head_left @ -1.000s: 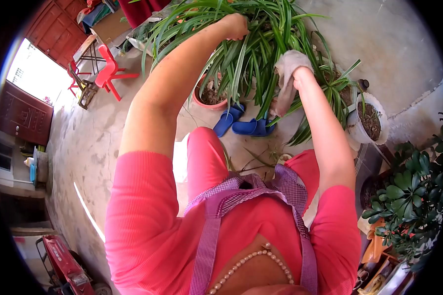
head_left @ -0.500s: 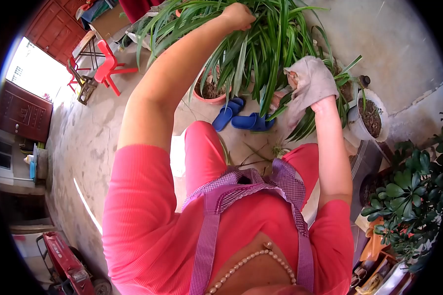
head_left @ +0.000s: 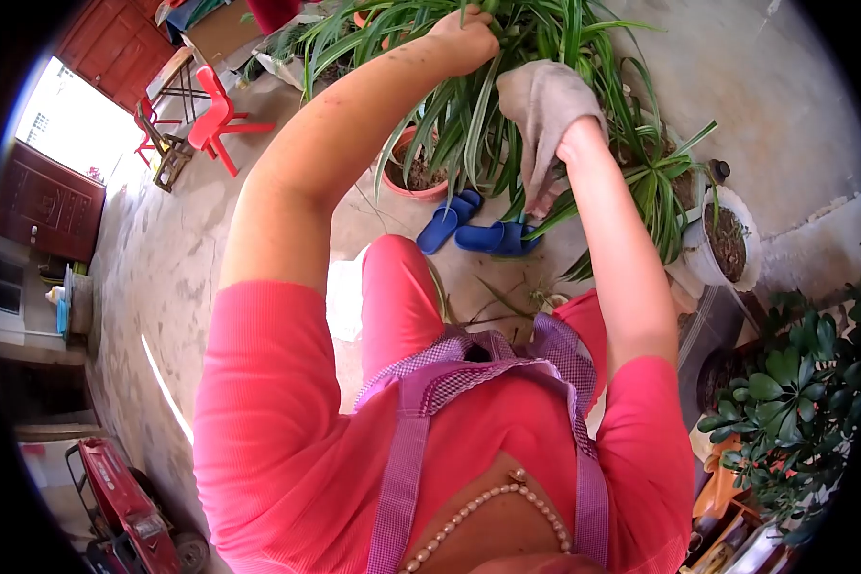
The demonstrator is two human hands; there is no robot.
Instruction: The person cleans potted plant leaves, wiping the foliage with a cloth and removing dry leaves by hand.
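A large spider plant (head_left: 474, 124) with long, striped green leaves spreads across the upper middle of the head view. My left hand (head_left: 464, 40) is closed at the top of its foliage, with leaves at the fingertips. A greyish cloth (head_left: 548, 96) drapes over my right hand (head_left: 576, 140) and hides most of its fingers. That hand is closed on the cloth, which lies against the leaves just right of my left hand. The cloth's loose end hangs downward. Beneath the foliage stands a terracotta-coloured pot (head_left: 419, 182) with soil in it.
Blue slippers (head_left: 496, 237) lie on the concrete floor below the leaves. A white pot (head_left: 727, 239) of soil stands at right, above a leafy dark-green plant (head_left: 789, 383). Red chairs (head_left: 218, 117) are at upper left, and a red machine (head_left: 129, 507) at lower left.
My right hand and the cloth have moved left and up along the leaves, closer to my left hand. My left hand has shifted only slightly. Some leaves at right now hang free.
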